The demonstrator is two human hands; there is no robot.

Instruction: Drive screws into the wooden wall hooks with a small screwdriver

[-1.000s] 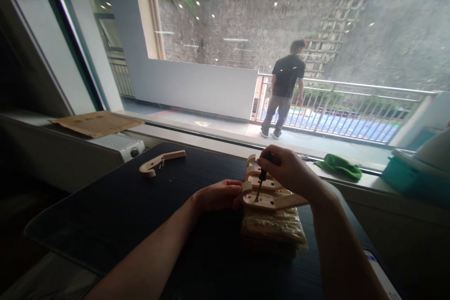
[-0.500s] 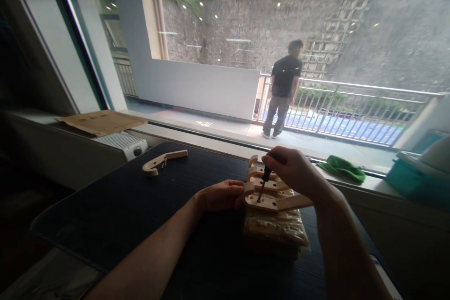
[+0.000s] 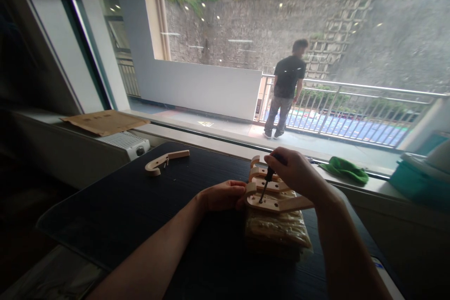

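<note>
My right hand is closed around the dark handle of a screwdriver. The tip of its shaft meets a hole in the nearest wooden hook, which lies across a plastic-wrapped block. At the curved end of that hook, my left hand pinches it, the fingertips partly hidden. Behind it, more hooks of the same pale wood lie in a row on the block. Off to the left on the dark table rests a loose wooden hook with small screws beside it.
Brown paper covers part of a white heater-like box at the back left. A green cloth and a teal container sit on the right sill. Beyond the window, a person stands by a railing.
The view has turned slightly, so everything sits a little further right. Both hands keep their places on the hook and the screwdriver.
</note>
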